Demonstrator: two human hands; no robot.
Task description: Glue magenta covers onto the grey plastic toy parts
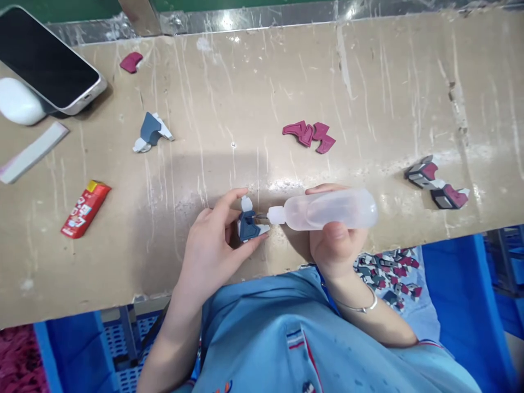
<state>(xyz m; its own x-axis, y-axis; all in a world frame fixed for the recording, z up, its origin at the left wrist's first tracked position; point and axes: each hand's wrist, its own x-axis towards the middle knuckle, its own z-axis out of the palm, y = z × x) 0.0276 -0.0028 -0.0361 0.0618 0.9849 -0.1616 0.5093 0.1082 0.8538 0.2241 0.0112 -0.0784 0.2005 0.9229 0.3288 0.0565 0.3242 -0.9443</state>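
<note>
1. Left hand point(216, 234): pinches a dark-blue-and-white part point(248, 225) between thumb and fingers, above the near side of the workbench point(229, 82).
2. Right hand point(338, 245): grips a translucent squeeze bottle point(331, 208), laid over sideways, thumb pressed to its wall. Thin tip point(262, 216) aimed left at the held part; touching or just short of it, cannot tell. Liquid at the tip, too small to make out.
3. Done, by appearance: two units at right point(423, 173) point(450, 196), grey and white with maroon panels fitted; look assembled. Many similar mixed-colour parts point(388, 267) heaped beside a blue container wall point(462, 305), below the bench edge.
4. In hand: shows no maroon panel on the held part; judged partway along.
5. Left, by appearance: another blue-and-white part point(150, 130), lying untouched at left; loose maroon pieces point(301, 131) beyond the bottle; single maroon piece point(131, 62) farther off; heap of maroon pieces point(18, 360) at lower left.
6. Sundries, at left: phone point(49, 60), white rounded object point(18, 101), pale strip point(33, 153), red packet point(85, 210).
</note>
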